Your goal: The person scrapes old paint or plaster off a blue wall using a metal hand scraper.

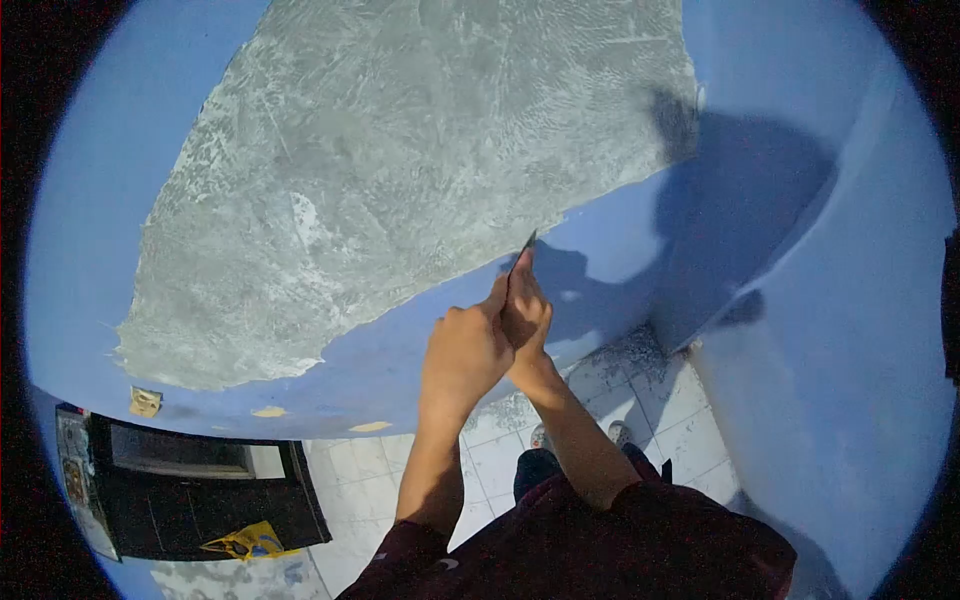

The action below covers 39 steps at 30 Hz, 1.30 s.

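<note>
In front of me is a wall with blue paint [410, 325] around a large bare grey patch [400, 170]. My right hand [527, 312] is closed round a thin dark scraper [531, 240], seen nearly edge-on. Its tip is at the lower border of the grey patch, where the paint edge is ragged. Pressed close beside it, my left hand [465, 350] is also closed on the scraper, with its thumb and fingers toward the blade. The handle is hidden by my hands, and whether the tip touches the wall is hard to tell.
A second blue wall [850, 350] meets this one at the right. Below are white floor tiles [365, 475] with grey debris [640, 350] near the corner. At lower left stands a dark cabinet-like piece [190, 500] with a yellow bag [255, 540]. My shadow covers the wall's right part.
</note>
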Each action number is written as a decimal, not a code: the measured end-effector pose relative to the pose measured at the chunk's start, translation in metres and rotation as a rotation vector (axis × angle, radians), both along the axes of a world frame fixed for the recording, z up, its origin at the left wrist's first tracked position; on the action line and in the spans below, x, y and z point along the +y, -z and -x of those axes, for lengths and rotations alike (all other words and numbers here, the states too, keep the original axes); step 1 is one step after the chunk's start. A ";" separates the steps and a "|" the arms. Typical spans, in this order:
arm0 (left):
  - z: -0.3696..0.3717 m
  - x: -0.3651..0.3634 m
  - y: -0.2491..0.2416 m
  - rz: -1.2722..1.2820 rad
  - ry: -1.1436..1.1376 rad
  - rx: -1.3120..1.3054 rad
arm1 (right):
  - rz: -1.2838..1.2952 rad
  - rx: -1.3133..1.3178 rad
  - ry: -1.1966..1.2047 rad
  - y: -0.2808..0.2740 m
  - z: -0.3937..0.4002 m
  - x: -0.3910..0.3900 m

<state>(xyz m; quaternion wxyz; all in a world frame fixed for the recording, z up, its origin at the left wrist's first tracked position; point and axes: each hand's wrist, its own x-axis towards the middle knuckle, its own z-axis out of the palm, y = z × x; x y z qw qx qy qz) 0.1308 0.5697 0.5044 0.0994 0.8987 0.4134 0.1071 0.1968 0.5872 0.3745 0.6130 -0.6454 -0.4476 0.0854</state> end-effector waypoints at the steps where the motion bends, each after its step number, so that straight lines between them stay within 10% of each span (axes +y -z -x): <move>1: -0.001 0.000 0.004 -0.001 0.001 0.000 | -0.016 0.006 0.020 0.000 0.001 -0.002; 31: 0.001 -0.020 0.049 0.023 -0.167 -0.116 | -0.142 -0.223 0.251 0.032 0.001 0.014; 39: -0.009 0.018 -0.027 -0.003 0.065 0.198 | -0.108 0.326 0.025 -0.010 0.008 0.007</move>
